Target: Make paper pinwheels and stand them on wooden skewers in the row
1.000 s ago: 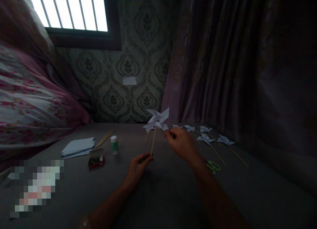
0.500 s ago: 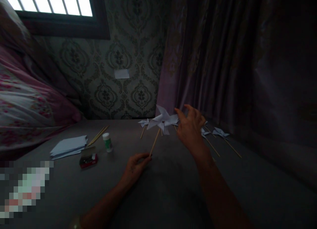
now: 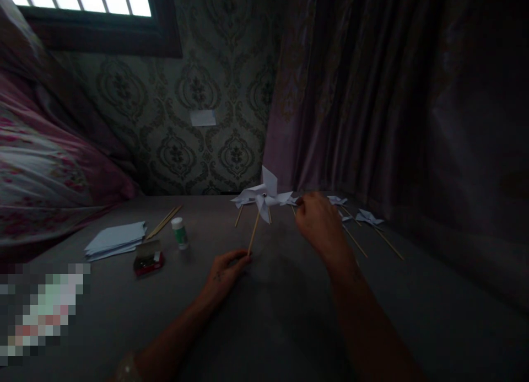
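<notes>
A white paper pinwheel (image 3: pixel 265 195) on a thin wooden stick (image 3: pixel 253 234) is held up over the grey surface. The low end of that stick is pinched between the thumb and fingers of my left hand (image 3: pixel 226 269). Just right of the blades is my right hand (image 3: pixel 320 222), its fingers curled in and nothing seen in them. Its fingertips are close to the tip of the right blade; I cannot tell whether they touch. Behind, several more pinwheels (image 3: pixel 369 219) on sticks lie on the surface, some partly covered by my right hand and the held pinwheel.
On the left of the grey surface (image 3: pixel 289 327) lie a stack of white paper (image 3: pixel 115 240) and several wooden sticks (image 3: pixel 164 222). A glue stick (image 3: pixel 179 233) with a white cap stands beside an open small red box (image 3: pixel 149 261). Curtains (image 3: pixel 351 95) hang at the right.
The pinwheel's blades have turned, and it has shifted slightly left. My right hand's fingers, spread before, have curled in and come down beside the blades. My left hand keeps its pinch on the stick.
</notes>
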`<state>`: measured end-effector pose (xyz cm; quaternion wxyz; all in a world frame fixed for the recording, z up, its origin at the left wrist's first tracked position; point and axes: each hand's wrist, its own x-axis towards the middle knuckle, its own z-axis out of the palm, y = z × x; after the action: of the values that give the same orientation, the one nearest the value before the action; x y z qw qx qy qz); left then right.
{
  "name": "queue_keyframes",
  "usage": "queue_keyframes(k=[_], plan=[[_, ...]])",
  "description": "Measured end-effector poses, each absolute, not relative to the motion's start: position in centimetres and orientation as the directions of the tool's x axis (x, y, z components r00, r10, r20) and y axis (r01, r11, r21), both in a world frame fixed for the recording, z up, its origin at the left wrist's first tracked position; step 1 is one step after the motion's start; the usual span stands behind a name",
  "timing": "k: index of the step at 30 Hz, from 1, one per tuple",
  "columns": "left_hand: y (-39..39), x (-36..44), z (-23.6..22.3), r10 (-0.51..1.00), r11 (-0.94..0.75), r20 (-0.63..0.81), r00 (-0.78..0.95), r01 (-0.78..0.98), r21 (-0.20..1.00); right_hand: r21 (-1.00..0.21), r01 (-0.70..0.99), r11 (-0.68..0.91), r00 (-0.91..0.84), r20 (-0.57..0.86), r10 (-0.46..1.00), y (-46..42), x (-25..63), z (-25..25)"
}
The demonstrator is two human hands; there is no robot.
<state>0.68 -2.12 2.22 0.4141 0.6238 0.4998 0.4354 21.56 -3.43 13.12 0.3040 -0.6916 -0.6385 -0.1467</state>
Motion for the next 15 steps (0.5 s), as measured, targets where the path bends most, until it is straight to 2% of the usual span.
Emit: queue_keyframes(k=[2,4,6,8,9,10,12,15], plan=[[-2.2,0.7,2.2,0.983,-0.158,0.128,0.128,0.265,0.951,-0.244,0.969,0.02,0.167,0.717,0.677,-3.0,22.0,13.2],[-2.2,0.8,2.1,0.984,-0.151,0.12,0.129,0.262,0.953,-0.225,0.973,0.052,0.133,0.73,0.67,-2.8,22.0,12.9],[-2.2,0.7,2.1,0.986,-0.133,0.103,0.128,0.253,0.958,-0.214,0.971,0.104,0.044,0.591,0.806,-3.0,21.7,12.5],[-2.1,0.6,2.0,0.988,-0.116,0.087,0.125,0.249,0.962,-0.247,0.955,0.166,-0.073,0.346,0.936,-3.5,21.3,12.5],[-2.1,0.5,1.9,0.988,-0.115,0.086,0.125,0.251,0.961,-0.264,0.95,0.168,-0.097,0.26,0.961,-3.7,21.2,12.6],[-2.0,0.5,1.9,0.988,-0.119,0.089,0.123,0.256,0.959,-0.274,0.951,0.144,-0.077,0.239,0.968,-3.9,21.1,12.8],[-2.0,0.5,1.8,0.987,-0.135,0.105,0.122,0.265,0.955,-0.277,0.959,0.063,0.051,0.388,0.92,-4.0,21.3,13.4],[-2.2,0.7,2.0,0.982,-0.161,0.125,0.141,0.28,0.946,-0.253,0.966,0.051,0.147,0.699,0.699,-3.4,22.0,13.8]])
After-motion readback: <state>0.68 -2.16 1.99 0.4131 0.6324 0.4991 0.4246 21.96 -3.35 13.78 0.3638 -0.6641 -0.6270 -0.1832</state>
